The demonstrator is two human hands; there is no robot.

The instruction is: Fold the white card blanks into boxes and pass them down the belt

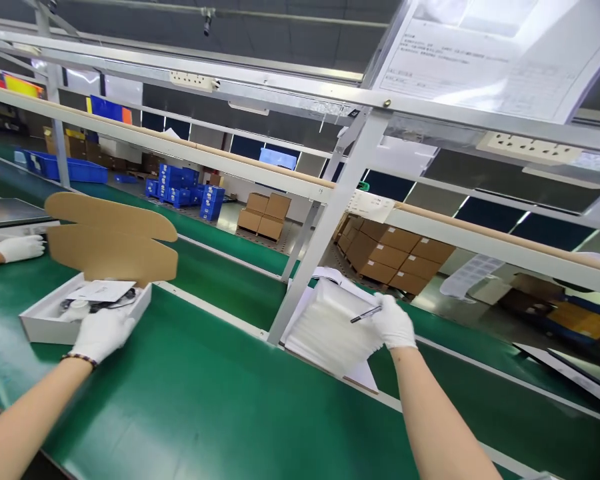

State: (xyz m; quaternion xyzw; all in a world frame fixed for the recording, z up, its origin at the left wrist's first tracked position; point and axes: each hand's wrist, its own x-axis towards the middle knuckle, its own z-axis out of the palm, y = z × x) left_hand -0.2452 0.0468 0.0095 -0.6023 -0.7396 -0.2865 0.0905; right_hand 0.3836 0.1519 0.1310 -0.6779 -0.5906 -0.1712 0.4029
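My left hand, in a white glove, rests on the near edge of an open white box with brown cardboard flaps standing up. Inside the box lie a white leaflet and dark cables. My right hand, also gloved, grips a dark pen and presses on a stack of clear plastic bags beside a slanted metal post. Both sit on the green conveyor belt.
Another person's gloved hand reaches in from the far left near a dark flat panel. A metal frame with rails and hanging papers crosses overhead. Cardboard boxes and blue crates stand on the floor beyond.
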